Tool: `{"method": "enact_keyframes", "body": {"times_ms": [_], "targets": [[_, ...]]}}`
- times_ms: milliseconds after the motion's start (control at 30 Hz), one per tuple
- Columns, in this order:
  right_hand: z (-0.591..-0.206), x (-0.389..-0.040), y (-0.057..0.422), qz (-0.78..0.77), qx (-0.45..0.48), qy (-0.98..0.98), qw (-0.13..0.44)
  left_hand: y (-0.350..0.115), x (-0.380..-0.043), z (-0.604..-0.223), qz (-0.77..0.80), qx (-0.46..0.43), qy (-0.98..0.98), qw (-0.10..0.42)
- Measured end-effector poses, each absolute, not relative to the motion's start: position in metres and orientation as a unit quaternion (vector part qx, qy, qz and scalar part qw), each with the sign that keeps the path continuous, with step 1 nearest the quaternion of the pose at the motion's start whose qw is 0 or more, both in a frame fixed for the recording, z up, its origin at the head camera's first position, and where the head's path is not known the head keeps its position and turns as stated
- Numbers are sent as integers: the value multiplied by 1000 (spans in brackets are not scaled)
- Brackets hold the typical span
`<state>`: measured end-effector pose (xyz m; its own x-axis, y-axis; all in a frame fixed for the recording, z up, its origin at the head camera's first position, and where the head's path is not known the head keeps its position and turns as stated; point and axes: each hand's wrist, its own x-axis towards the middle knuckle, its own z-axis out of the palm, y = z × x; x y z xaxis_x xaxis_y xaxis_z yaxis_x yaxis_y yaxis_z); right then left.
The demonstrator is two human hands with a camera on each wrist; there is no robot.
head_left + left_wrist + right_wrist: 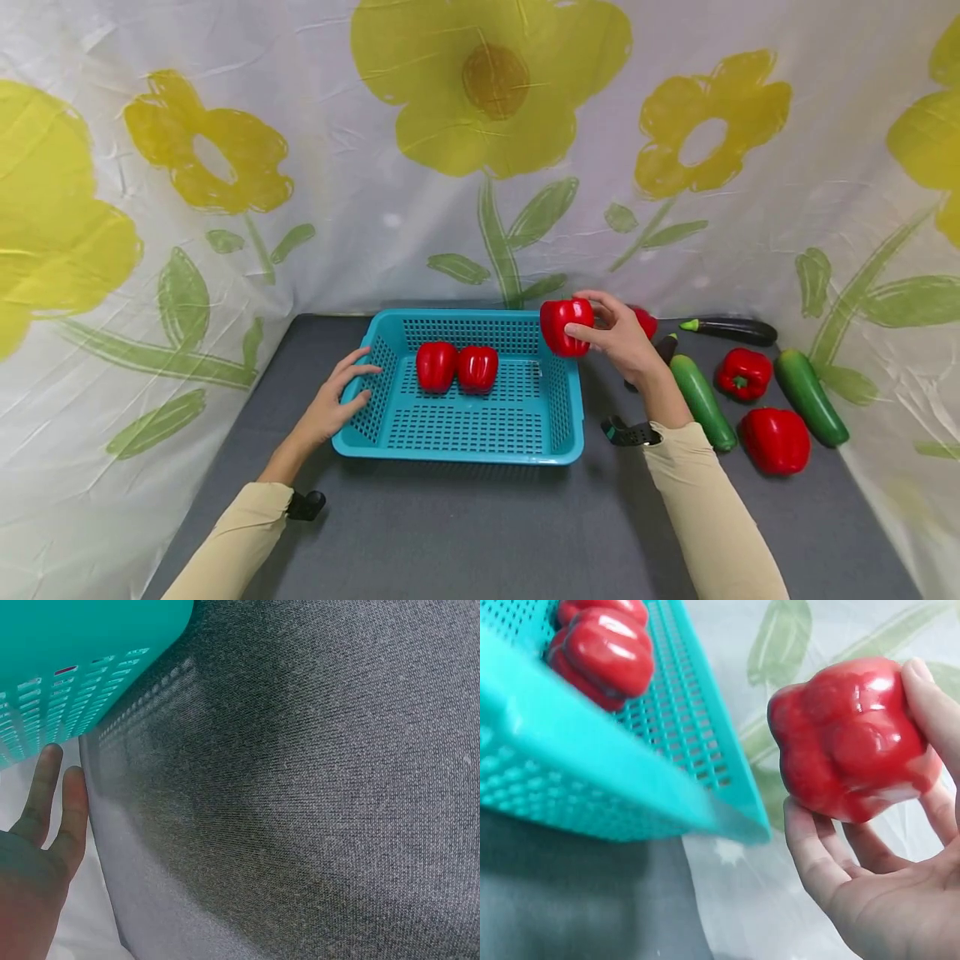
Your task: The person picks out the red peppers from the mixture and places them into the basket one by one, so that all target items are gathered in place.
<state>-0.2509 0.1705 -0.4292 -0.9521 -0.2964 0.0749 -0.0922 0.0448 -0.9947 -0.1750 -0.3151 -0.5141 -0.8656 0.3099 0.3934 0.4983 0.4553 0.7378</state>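
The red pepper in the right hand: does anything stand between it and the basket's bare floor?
At most the right rim of the blue basket, toward the back, close by the red pepper; nothing else visible does.

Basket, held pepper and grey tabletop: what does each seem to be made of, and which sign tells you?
Basket: probably moulded plastic with a slight sheen, judging by its regular holes and rounded corners.
Held pepper: glossy skin with bright highlights; real or plastic, the look leaves open.
Grey tabletop: apparently covered in matte woven cloth, from its fine thread pattern.
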Motion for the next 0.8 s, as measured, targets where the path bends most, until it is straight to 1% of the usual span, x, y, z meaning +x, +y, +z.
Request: {"method": "enact_keyframes", "body": {"times_ms": [467,800], "targets": [[-424,-253,139,-698,-128,696,110,-315,-174,-513,-466,-234,-847,97],[-426,-254,123,-722,-113,672,118,-315,-176,-514,-468,-239,-845,98]]}}
